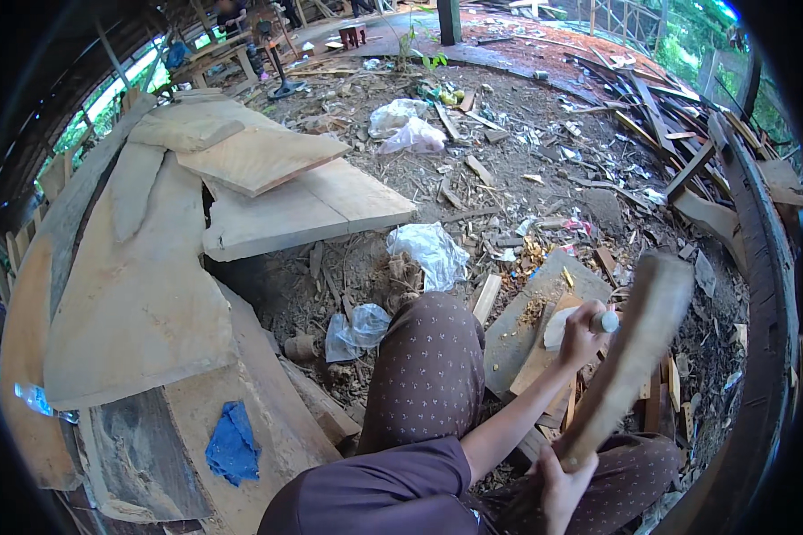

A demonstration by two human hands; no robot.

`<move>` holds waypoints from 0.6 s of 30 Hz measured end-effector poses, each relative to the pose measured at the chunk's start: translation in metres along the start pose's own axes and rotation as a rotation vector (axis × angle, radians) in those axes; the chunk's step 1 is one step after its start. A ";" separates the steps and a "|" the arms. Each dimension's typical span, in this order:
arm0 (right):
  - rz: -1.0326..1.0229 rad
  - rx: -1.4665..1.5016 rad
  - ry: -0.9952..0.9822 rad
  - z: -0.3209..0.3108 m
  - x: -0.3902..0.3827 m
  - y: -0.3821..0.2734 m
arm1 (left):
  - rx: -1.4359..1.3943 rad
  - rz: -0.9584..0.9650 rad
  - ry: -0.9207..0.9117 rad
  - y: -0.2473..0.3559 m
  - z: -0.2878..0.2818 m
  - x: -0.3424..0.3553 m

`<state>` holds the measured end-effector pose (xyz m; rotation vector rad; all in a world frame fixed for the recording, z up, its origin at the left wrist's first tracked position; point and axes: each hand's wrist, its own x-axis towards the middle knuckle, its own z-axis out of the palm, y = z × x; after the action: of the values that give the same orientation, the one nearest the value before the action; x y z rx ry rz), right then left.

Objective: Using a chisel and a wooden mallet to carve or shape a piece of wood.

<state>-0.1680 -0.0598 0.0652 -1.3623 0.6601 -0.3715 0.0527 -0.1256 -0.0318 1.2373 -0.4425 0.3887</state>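
My left hand (580, 337) is closed around an upright tool, probably a chisel, whose round, pale handle end (605, 322) points up. Its lower part is hidden by the hand. Lower down, my right hand (562, 486) grips the narrow end of a thick wooden club (629, 357). The club's wide end is raised to the right of the handle end and slightly blurred. Beneath my left hand lie a small pale piece (556, 329) and a wooden board (535, 367). A flat grey slab (513, 349) with wood chips on it is just left of them.
Large wooden slabs (138, 294) are stacked at the left, with a blue cloth (234, 443) on one. Plastic bags (430, 251) and scraps litter the ground ahead. A long dark beam (767, 267) and a plank pile (660, 116) stand at the right. Another person (232, 18) is far back.
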 end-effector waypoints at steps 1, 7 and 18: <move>0.061 -0.094 -0.086 0.002 0.005 -0.001 | -0.022 -0.045 -0.003 -0.001 -0.004 0.000; -0.147 -0.072 -0.061 -0.005 -0.008 -0.025 | 0.035 0.054 0.027 0.014 -0.001 0.006; -0.188 -0.148 -0.121 -0.011 -0.010 -0.008 | -0.007 0.082 0.041 0.015 -0.001 0.005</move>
<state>-0.1815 -0.0640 0.0748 -1.5807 0.4676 -0.3930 0.0494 -0.1200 -0.0171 1.2047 -0.4601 0.4812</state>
